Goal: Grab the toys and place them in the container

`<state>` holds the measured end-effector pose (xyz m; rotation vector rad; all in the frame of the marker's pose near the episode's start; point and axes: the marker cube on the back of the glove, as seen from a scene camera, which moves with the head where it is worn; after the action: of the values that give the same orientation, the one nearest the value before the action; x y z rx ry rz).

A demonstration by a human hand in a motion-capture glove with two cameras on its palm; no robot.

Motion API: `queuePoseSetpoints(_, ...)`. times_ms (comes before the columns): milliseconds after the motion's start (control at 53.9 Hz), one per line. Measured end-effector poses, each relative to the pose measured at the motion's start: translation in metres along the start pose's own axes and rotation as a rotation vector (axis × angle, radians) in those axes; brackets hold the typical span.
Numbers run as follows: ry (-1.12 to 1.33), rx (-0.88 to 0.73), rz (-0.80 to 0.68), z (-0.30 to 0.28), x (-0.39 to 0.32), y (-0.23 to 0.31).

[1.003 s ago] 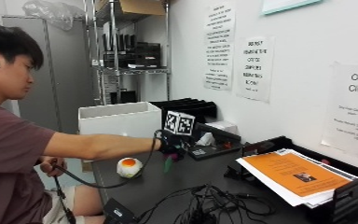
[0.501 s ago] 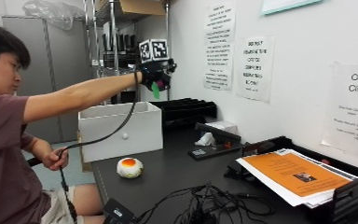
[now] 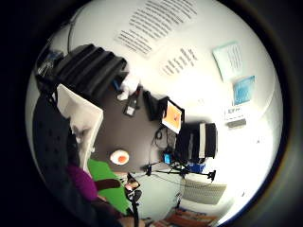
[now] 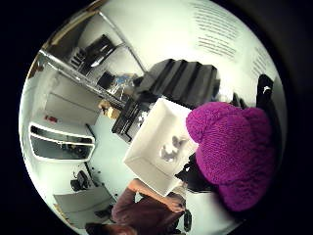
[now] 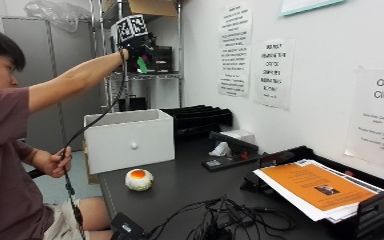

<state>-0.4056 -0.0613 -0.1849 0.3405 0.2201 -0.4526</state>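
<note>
Holding the purple toy (image 4: 234, 156) tight in my hand (image 5: 137, 47), high over white box (image 5: 129, 140); next I drop it in.

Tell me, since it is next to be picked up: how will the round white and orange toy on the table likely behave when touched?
The white and orange toy looks ball-shaped, so a sideways nudge would probably roll it across the smooth dark table. Nothing beside it would stop it. Its surface looks smooth, so it may slip; closing round it from above seems safer.
</note>
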Motion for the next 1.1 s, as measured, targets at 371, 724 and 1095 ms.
queuePoseSetpoints(371, -0.087, -0.011, -0.209, 0.026, -0.08, 0.002)
queuePoseSetpoints(724, -0.182, -0.022, -0.243, 0.063, -0.102, -0.001)
queuePoseSetpoints(1095, -0.085, -0.131, -0.404, 0.089, -0.098, 0.005)
